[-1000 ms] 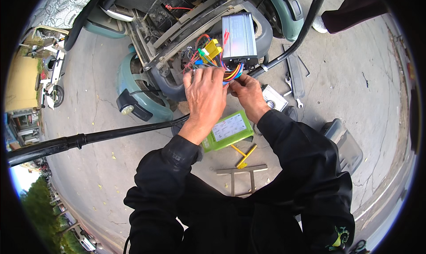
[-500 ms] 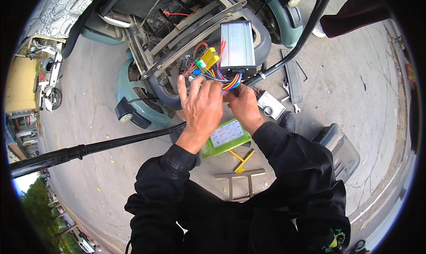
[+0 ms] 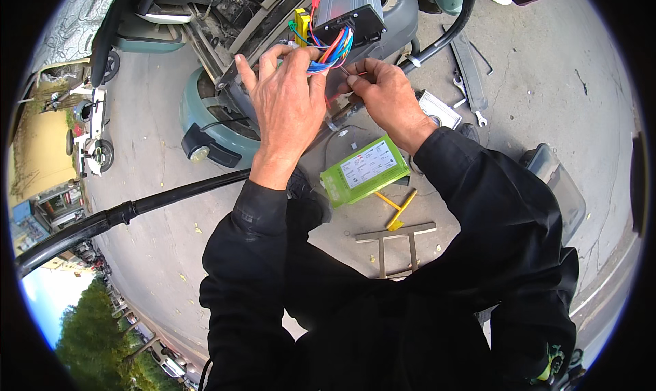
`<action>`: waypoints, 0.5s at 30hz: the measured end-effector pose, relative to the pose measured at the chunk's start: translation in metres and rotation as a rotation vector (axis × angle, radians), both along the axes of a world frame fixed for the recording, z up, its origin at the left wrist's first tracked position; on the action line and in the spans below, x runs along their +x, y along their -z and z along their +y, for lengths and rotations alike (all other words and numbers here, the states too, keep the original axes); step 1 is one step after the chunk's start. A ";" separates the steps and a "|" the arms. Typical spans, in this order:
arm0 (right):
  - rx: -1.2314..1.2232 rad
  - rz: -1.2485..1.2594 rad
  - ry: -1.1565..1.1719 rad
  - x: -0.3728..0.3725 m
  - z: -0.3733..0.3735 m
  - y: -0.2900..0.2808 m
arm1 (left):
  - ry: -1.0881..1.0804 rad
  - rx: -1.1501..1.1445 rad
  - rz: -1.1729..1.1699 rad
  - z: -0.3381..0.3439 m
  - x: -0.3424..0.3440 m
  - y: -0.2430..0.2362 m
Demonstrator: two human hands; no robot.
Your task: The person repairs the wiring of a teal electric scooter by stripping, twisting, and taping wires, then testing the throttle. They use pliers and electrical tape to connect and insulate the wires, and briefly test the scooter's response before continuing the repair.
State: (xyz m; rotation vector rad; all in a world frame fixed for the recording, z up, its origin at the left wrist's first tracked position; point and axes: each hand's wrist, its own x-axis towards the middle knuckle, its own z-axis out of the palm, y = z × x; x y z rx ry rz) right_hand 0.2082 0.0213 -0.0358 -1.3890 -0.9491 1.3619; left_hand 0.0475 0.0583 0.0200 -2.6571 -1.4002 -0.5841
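Both hands (image 3: 287,104) now higher, at wire bundle (image 3: 331,53).

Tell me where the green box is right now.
In the head view the green box lies on the concrete ground near the centre, just below the right hand and above the yellow-handled tool.

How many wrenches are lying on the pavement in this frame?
2: a wrench just right of the long dark panel, and a second wrench at that panel's left edge. More tools may be hidden behind the person's right hand.
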 end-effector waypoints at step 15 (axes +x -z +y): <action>0.209 -0.166 0.049 -0.005 0.013 0.001 | -0.030 -0.022 -0.092 0.014 -0.007 -0.002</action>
